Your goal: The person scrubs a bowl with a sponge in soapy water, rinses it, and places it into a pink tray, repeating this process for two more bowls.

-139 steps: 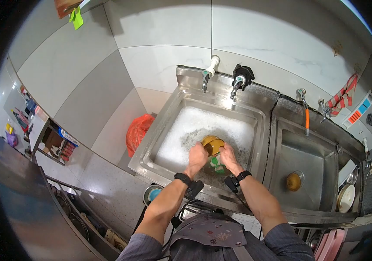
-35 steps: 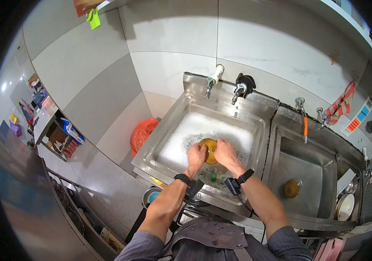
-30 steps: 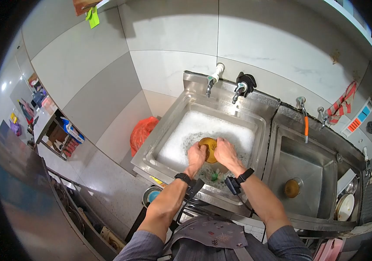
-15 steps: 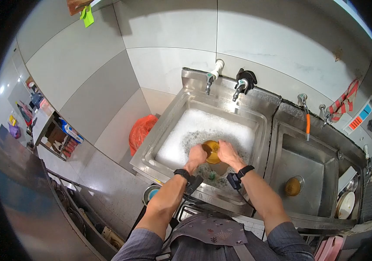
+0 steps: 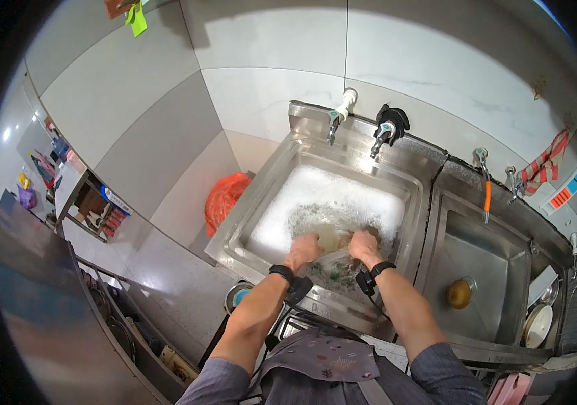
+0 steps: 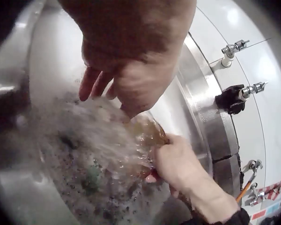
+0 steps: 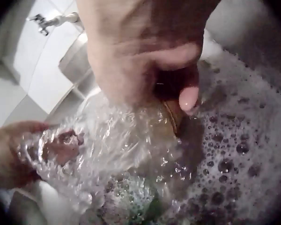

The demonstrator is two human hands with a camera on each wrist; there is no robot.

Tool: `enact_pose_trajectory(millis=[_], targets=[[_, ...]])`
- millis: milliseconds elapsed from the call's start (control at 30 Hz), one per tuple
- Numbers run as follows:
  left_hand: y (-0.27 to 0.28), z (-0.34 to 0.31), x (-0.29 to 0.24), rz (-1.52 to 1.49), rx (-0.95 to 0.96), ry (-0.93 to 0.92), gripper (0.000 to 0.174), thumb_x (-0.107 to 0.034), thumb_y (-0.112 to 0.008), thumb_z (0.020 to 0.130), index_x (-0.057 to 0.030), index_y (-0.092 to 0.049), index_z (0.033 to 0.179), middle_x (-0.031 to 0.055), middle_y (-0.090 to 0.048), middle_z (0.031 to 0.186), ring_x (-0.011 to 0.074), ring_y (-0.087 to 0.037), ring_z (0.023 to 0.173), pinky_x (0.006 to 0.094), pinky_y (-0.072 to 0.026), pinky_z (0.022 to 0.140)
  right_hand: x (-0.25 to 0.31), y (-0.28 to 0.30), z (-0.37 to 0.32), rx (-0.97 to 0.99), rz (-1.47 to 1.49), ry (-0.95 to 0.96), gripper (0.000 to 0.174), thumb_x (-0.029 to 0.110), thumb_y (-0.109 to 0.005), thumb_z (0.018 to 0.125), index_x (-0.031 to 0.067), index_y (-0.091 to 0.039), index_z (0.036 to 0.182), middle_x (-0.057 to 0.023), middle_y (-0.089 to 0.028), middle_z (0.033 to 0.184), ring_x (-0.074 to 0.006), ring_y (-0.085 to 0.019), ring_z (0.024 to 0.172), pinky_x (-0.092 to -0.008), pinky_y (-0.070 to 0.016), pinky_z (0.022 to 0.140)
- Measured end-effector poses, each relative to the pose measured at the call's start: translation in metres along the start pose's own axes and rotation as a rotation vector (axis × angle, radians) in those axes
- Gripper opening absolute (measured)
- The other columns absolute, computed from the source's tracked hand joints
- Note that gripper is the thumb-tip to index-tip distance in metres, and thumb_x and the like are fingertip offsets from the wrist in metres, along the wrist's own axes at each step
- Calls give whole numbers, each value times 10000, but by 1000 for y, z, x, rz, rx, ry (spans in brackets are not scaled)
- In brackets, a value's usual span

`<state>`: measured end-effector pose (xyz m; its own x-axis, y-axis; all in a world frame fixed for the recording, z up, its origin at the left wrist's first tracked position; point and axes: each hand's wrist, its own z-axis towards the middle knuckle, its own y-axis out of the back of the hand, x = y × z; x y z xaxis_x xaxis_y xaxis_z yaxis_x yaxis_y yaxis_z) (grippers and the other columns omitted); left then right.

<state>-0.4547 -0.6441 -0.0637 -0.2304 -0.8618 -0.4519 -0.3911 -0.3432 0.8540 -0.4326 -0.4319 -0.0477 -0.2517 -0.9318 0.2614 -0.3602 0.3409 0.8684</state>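
My left hand [image 5: 306, 248] and right hand [image 5: 365, 245] are low in the soapy water of the left sink [image 5: 234, 243], holding an amber glass bowl [image 6: 150, 129] between them. In the right wrist view, the thumb and fingers of my right hand grip the bowl's amber rim [image 7: 174, 117]. Churning water hides most of the bowl. Seen from the left wrist, my left thumb lies at its near edge, and the other fingers curl down toward the splash. A blurred green thing [image 7: 154, 206] sits under the bubbles close to my body.
White foam [image 5: 308, 185] fills the sink's far side. Two taps [image 5: 333, 127] stand behind, one with a black glove [image 5: 396, 118] hung on it. The right sink [image 5: 487, 263] holds another amber bowl [image 5: 459, 294]; plates [image 5: 538, 327] lean farther right. A red bag [image 5: 224, 202] is at the left.
The amber bowl has gone from above the water down into it, and the surface now splashes around it. My hands have dipped with it and stand slightly farther apart.
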Motion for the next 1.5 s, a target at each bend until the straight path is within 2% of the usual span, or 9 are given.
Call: enact_pose_trajectory(millis=[300,433,600,700,800,1000,1333,1400,1500], targets=[[19,12,-27,-232,-445,-229,217,-203,-629,877,-53,-699,1017,261,-688,924,460,-653,888,520,-534,791,26,23,-35,-431,15,498,316,31,-567,867,-19,-522,1176,-286,-533,1153,-483,-643,903,-551,-544,769],[13,20,-22,-298,-337,-144,216,-202,-621,902,-49,-701,1032,243,-701,898,417,-688,861,510,-530,784,23,28,-35,-685,206,680,337,0,-516,897,9,-588,1225,-222,-614,1128,-448,-649,937,-495,-552,779],[18,12,-38,-1071,-100,203,283,-199,-579,975,46,-685,1067,156,-733,894,286,-722,844,428,-590,712,27,29,-31,-679,519,525,315,9,-477,946,10,-599,1237,-218,-647,1151,-414,-654,995,-448,-534,844],[16,3,-56,-1817,110,150,288,-163,-579,983,82,-653,1115,159,-714,986,297,-722,831,403,-638,704,29,28,-30,-806,627,525,343,-2,-485,926,46,-609,1243,-206,-642,1112,-420,-633,1019,-460,-515,861],[6,8,-68,-1930,15,166,301,-159,-586,991,78,-628,1171,161,-699,1032,295,-722,793,411,-662,682,31,36,-35,-817,829,596,337,3,-493,936,49,-604,1250,-206,-638,1129,-416,-631,1032,-449,-514,870],[31,-10,-80,-1160,-284,219,341,-194,-638,973,112,-640,1123,169,-702,949,251,-713,763,378,-637,580,18,42,-52,-837,502,533,351,-5,-530,914,31,-563,1262,-231,-609,1100,-462,-632,956,-493,-527,826],[-1,-5,-72,-1397,-171,142,233,-18,-570,920,105,-636,1107,143,-698,957,211,-672,748,325,-577,640,8,48,-62,-878,541,592,285,46,-540,906,7,-596,1183,-252,-652,1017,-479,-649,869,-519,-553,730],[-6,-13,-71,-1422,-108,39,244,-38,-567,921,89,-628,1121,173,-696,986,253,-707,818,316,-583,604,14,65,-89,-202,884,74,278,35,-535,894,-33,-597,1157,-283,-669,903,-485,-657,817,-515,-557,718],[13,-24,-74,-1316,56,67,294,-65,-524,950,94,-577,1192,183,-688,998,277,-710,848,333,-614,664,10,66,-89,-201,889,122,277,16,-526,880,-48,-577,1144,-310,-659,842,-497,-656,772,-525,-552,692]])
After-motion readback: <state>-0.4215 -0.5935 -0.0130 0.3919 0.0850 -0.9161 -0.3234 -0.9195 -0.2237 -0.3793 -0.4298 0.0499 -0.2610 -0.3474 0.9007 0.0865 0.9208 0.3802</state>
